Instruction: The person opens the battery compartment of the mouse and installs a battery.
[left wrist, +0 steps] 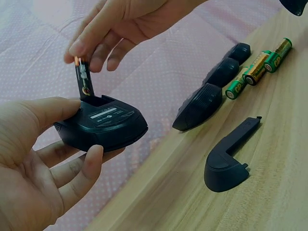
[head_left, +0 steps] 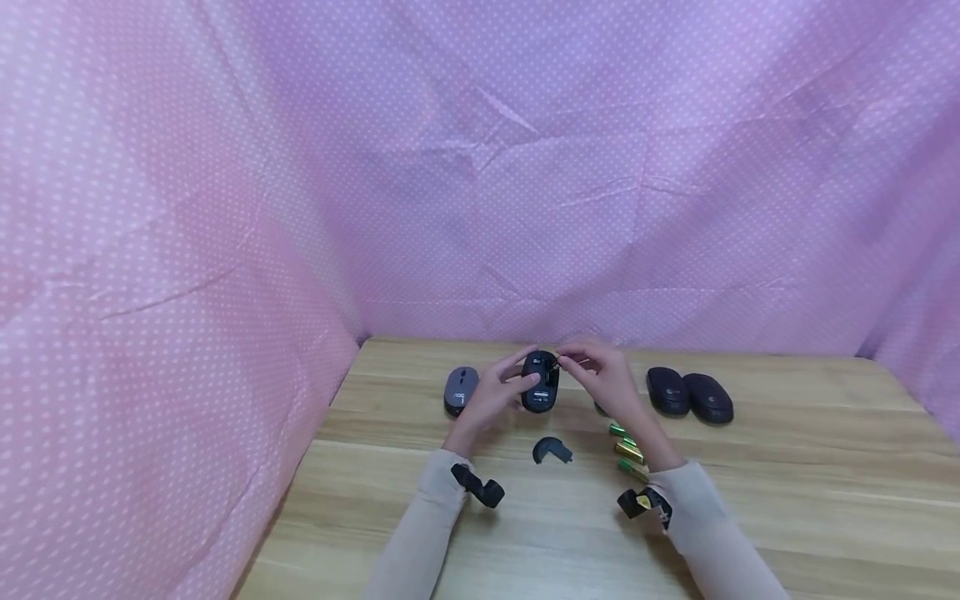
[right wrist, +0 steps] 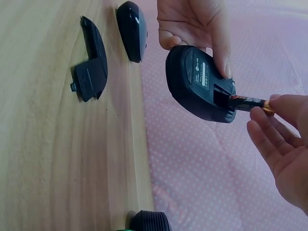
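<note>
Green batteries (left wrist: 278,56) read "GP" — left hand (left wrist: 29,166) holds the labelled mouse (left wrist: 108,124).

1. The head view is bright and softly lit; the cloth (head_left: 150,208) looks palest on the left, and broad, soft-edged shade covers its far right.
2. A pale sheen lies on the near middle of the table (head_left: 555,542), with soft shadows beside both sleeves (head_left: 420,533).
3. The left wrist view is dimmer and cooler; the sides of the held mouse (left wrist: 101,127) sink towards black.
4. The right wrist view is slightly hazy, with a small glint on the grey mouse (right wrist: 131,32).
5. The cloth is soft in both wrist views.
6. The battery (head_left: 557,365) is indistinct in the head view, clearer from the wrists.
</note>
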Motion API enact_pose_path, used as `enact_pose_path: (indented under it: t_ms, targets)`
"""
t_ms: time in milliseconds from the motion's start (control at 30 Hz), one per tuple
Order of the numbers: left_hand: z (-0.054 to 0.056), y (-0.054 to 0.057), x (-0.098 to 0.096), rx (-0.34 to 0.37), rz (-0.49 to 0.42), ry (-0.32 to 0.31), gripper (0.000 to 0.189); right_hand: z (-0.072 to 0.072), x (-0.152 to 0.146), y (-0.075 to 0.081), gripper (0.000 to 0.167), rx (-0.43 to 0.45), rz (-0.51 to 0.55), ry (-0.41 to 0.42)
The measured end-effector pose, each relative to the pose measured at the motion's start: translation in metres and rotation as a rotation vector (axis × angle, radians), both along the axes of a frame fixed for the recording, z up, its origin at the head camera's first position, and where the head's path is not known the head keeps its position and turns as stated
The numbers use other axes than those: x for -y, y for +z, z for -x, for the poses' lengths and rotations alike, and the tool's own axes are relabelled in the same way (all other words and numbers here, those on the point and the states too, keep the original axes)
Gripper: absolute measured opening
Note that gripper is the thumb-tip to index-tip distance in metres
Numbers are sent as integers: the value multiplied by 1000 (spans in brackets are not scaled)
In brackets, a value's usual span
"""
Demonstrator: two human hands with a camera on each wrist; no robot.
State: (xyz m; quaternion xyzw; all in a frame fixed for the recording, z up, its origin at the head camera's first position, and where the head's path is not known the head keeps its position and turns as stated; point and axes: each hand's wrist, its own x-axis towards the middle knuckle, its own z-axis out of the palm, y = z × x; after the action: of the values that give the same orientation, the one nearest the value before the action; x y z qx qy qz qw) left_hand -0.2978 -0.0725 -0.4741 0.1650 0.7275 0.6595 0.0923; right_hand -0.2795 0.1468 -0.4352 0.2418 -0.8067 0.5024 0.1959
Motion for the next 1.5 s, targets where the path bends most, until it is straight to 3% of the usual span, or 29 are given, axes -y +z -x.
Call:
enact_pose_path:
  t_ms: [133, 333, 600, 833, 1233, 1367, 1500]
  targets:
    - [0, 1, -2, -15, 16, 27, 54, 2, 4, -1, 16, -66, -60, -45]
    - [1, 3, -2, -48, 61, 37, 56, 4, 5, -2, 17, -177, -87, -46]
    - [2, 6, -2, -56, 56, 18, 57, 6, 7, -4, 18, -262, -127, -97]
    - [4, 8, -1, -31, 33, -35, 58, 7, 8, -2, 18, -315, -106, -112]
    - [1, 7, 0, 30, -17, -114, 57, 4, 6, -4, 19, -301, -90, -123]
    - [-2, 6, -2, 37, -24, -111, 55, 1, 6, -9, 20, -307, -78, -121]
    - [-4, 4, -2, 45, -38, -97, 54, -3, 8, -13, 19, -204, -51, -121]
